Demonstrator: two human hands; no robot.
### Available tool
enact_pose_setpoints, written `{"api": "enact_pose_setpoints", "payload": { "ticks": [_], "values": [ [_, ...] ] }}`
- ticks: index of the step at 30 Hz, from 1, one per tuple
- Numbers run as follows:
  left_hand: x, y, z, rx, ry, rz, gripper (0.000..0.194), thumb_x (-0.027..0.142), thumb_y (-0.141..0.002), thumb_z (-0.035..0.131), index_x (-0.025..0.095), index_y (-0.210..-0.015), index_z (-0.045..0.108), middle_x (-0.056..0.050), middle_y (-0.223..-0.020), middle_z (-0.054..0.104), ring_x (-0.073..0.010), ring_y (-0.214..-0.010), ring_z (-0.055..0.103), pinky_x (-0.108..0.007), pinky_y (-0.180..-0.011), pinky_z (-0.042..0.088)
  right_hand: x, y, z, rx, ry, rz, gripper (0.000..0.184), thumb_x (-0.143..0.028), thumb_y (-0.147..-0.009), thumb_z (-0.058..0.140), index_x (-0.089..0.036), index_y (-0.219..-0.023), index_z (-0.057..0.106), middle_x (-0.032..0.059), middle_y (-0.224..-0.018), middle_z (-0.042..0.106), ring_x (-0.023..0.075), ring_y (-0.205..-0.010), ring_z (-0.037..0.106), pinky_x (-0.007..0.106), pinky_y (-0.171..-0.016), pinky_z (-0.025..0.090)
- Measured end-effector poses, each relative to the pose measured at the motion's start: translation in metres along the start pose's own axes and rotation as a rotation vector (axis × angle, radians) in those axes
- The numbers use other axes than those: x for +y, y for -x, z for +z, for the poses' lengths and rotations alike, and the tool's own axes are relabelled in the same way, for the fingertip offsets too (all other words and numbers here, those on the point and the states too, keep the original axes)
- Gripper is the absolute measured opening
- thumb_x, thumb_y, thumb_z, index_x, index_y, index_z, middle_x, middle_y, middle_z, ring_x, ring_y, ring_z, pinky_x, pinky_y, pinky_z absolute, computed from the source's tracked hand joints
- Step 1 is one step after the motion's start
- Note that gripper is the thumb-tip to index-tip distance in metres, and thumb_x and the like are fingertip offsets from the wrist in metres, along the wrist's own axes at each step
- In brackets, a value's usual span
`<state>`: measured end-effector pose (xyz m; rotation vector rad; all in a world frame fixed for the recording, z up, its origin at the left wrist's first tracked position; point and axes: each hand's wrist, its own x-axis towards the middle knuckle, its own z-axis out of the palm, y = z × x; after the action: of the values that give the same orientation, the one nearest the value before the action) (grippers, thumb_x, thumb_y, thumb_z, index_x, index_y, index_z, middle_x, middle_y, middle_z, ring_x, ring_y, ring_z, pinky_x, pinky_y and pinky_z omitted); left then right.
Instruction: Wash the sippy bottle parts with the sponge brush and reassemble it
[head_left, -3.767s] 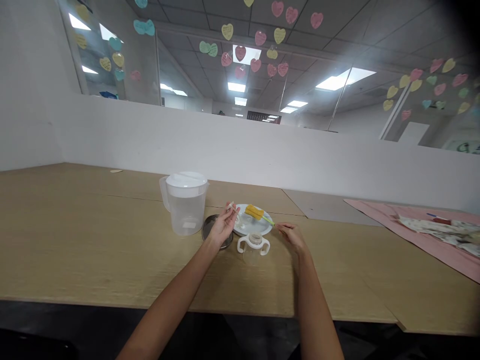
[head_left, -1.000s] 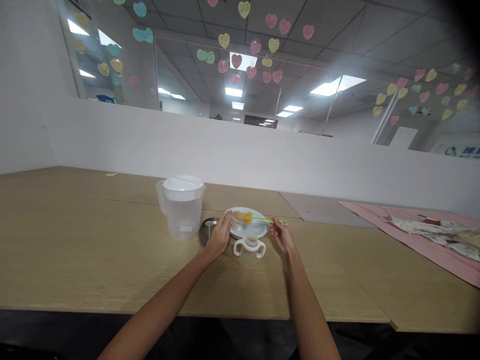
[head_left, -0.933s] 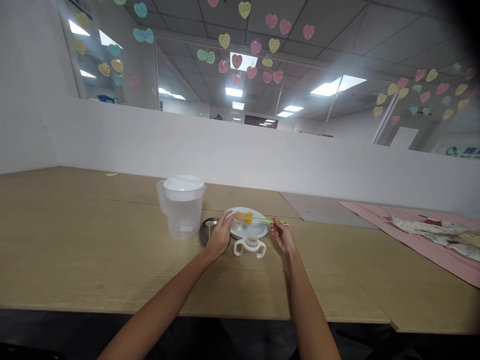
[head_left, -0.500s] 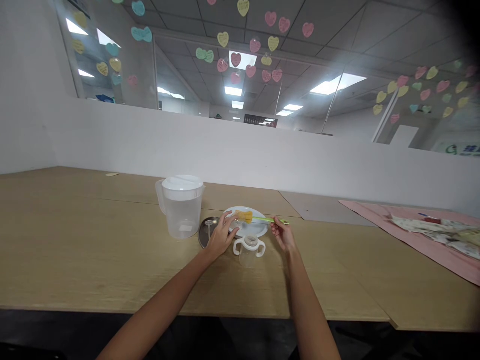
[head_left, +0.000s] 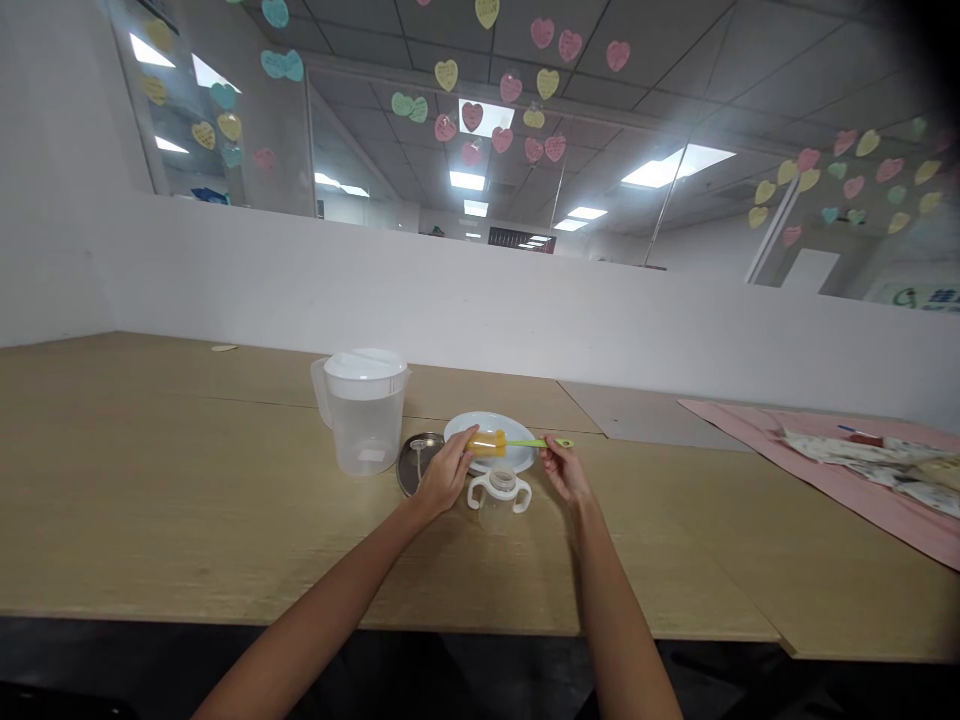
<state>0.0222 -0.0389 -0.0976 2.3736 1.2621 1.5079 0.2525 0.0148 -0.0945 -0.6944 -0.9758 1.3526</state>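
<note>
My right hand [head_left: 564, 472] pinches the light-green handle of a bottle brush [head_left: 529, 442]. Its yellow head points left, towards my left hand [head_left: 445, 476]. That hand is closed around a small clear plastic cover [head_left: 478, 437], and the brush head appears to be inside it; its exact shape is hard to make out. Both are held over a white plate [head_left: 516, 463]. Just in front of the plate, a clear baby cup [head_left: 496, 510] with two white handles stands upright and uncapped on the table.
A lidded translucent pitcher [head_left: 365, 420] stands at the left. Beside it, a round metal tray [head_left: 407, 465] holds a pale, straw-like piece [head_left: 418, 455]. On the right, a pink cloth [head_left: 731, 425] bears patterned fabric [head_left: 832, 450]. A white wall [head_left: 480, 310] rises behind the table.
The brush head now appears inside the clear cover, which has turned sideways to meet it. My left fingers have closed more, and the brush has shifted slightly left.
</note>
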Motion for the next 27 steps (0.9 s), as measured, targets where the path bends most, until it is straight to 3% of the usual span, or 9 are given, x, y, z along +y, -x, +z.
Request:
{"api": "enact_pose_setpoints", "payload": {
  "ticks": [7, 12, 20, 27],
  "values": [
    [0.003, 0.001, -0.004, 0.039, -0.106, 0.156, 0.039, 0.026, -0.090, 0.030, 0.019, -0.127, 0.036, -0.010, -0.130, 0.042, -0.0172, -0.121, 0.039, -0.034, -0.100, 0.035, -0.004, 0.001, 0.002, 0.029, -0.056, 0.023, 0.021, -0.028, -0.055, 0.071, -0.015, -0.065, 0.058, -0.0053, -0.045, 0.051, 0.0023, -0.034, 0.039, 0.012, -0.029, 0.031],
    [0.009, 0.004, -0.005, 0.025, -0.188, 0.268, 0.037, 0.025, -0.090, 0.028, 0.017, -0.123, 0.042, -0.013, -0.131, 0.040, -0.0182, -0.113, 0.046, -0.034, -0.093, 0.042, -0.003, -0.002, -0.005, 0.022, -0.072, 0.062, 0.017, -0.026, -0.059, 0.068, -0.014, -0.065, 0.056, -0.0054, -0.044, 0.049, 0.0019, -0.032, 0.038, 0.011, -0.028, 0.029],
    [-0.012, -0.008, -0.015, 0.308, -0.364, -0.119, 0.037, 0.026, -0.085, 0.037, 0.024, -0.121, 0.047, -0.010, -0.119, 0.044, -0.0218, -0.105, 0.047, -0.037, -0.089, 0.040, -0.004, -0.009, -0.008, 0.253, -0.111, -0.121, 0.018, -0.026, -0.064, 0.063, -0.018, -0.059, 0.048, -0.0065, -0.045, 0.049, 0.0033, -0.037, 0.044, 0.013, -0.034, 0.036],
    [-0.029, -0.010, -0.017, 0.170, -0.595, -0.218, 0.054, 0.024, -0.080, 0.040, 0.015, -0.133, 0.029, -0.012, -0.101, 0.057, -0.0262, -0.096, 0.049, -0.038, -0.082, 0.039, -0.003, -0.009, -0.011, 0.413, -0.239, -0.131, 0.008, -0.017, -0.065, 0.056, -0.018, -0.061, 0.049, -0.0058, -0.044, 0.050, 0.0035, -0.039, 0.045, 0.012, -0.036, 0.036]
  ]
}}
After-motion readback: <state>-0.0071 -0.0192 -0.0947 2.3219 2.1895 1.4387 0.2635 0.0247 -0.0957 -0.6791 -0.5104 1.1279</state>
